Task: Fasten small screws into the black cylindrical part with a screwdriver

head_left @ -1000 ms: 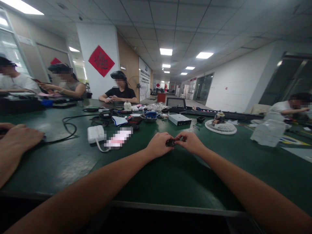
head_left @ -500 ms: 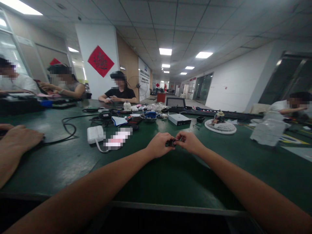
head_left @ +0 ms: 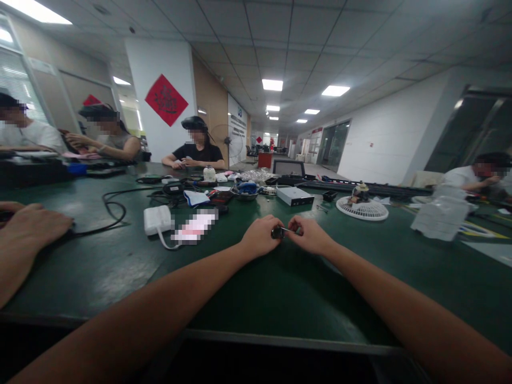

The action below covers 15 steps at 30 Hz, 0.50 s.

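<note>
Here's the left hand (head_left: 261,236), fingers closed around a small dark part (head_left: 277,233), out over the middle of the green table (head_left: 304,306), beyond its front edge. In from the right comes the right hand (head_left: 309,234), thumb and fingertips pinched narrow on a thin pale strand (head_left: 288,230) that reaches across to the dark part! Fingers nearly meeting, and just what that part is, nobody can tell from here. Towards the far edge sits a silver box (head_left: 295,196), a white fan grille (head_left: 362,209) to its right. Over on the left, a white adapter (head_left: 157,220), and a co-worker's hand (head_left: 38,225) nearer the front edge.
</note>
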Tool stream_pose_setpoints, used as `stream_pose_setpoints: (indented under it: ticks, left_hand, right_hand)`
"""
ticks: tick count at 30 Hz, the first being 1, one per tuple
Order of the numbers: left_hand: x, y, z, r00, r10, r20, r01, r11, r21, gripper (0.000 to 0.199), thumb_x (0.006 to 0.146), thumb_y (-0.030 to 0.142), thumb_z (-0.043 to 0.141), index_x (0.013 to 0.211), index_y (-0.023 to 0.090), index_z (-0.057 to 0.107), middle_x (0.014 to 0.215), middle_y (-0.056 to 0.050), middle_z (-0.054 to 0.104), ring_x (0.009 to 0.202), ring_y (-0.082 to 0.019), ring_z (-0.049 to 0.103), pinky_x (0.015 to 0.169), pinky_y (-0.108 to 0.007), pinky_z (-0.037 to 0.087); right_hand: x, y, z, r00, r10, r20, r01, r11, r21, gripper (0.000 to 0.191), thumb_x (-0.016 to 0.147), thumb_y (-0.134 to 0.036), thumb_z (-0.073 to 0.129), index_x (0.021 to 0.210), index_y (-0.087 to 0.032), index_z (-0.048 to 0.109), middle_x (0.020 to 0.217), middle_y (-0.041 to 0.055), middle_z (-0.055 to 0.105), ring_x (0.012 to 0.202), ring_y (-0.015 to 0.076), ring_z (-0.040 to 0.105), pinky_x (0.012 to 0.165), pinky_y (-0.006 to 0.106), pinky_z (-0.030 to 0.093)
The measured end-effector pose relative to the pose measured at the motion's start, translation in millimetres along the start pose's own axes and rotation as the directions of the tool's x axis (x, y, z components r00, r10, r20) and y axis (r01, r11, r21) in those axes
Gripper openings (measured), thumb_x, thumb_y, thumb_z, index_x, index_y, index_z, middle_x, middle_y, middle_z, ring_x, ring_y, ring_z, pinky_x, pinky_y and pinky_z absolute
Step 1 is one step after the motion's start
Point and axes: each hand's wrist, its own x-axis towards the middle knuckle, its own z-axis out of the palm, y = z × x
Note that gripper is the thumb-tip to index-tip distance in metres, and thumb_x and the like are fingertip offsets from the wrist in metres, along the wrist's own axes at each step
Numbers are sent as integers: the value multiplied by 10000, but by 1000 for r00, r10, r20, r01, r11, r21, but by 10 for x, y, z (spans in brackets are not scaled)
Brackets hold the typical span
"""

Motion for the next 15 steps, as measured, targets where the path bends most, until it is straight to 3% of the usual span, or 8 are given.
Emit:
stream_pose_setpoints:
  ticks: [6,15]
  left_hand:
    - [-12,-53,2,991,-125,-53,126,992,30,246,740,178,703,978,226,665,1011,-41,649,924,-217,641,786,-314,513]
    - [-31,4,17,1000,10,10,-10,1000,25,244,774,185,673,1011,224,714,1041,-44,643,931,-203,643,849,-311,506]
  right_hand:
    - [-5,28,-35,998,-21,59,26,996,-86,124,895,-294,611,956,-231,699,878,11,737,703,160,609,631,267,390]
    - [-42,-119,-39,987,-29,161,87,928,-362,233,925,-259,525,1036,-263,730,960,35,765,870,219,676,720,290,401]
